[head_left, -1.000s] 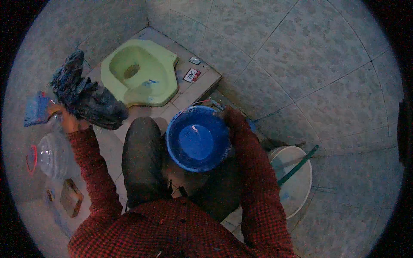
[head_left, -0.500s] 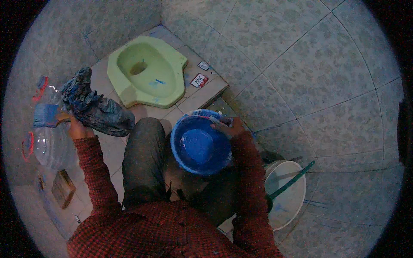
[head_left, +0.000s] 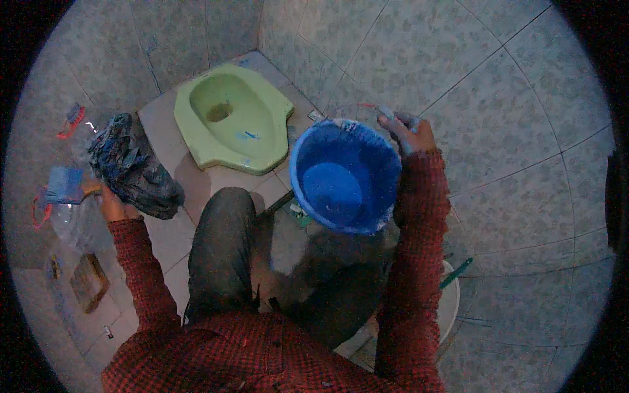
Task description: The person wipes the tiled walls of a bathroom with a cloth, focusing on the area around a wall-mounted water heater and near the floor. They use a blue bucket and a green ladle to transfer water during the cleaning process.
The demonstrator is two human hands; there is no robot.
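Note:
My left hand is closed around the handle of a paintbrush with blue-coated bristles, out to the left. Right beside that hand is a dark, crumpled plastic bag smeared with blue; whether my fingers also touch it I cannot tell. A blue bucket, its rim streaked with paint, is tilted so its inside shows. My right hand, with pale blue stains on the fingers, grips it at the far right, near the thin handle. The exact finger hold is partly hidden.
Ahead is a light green squat toilet on a tiled step. Clear plastic bottles with red handles stand left, near a wooden block. Behind my right forearm is a white bucket with a green stick. Tiled walls close in.
My right hand has moved right and away from me, carrying the blue bucket off my lap area. My left hand keeps the paintbrush. The view has shifted a little.

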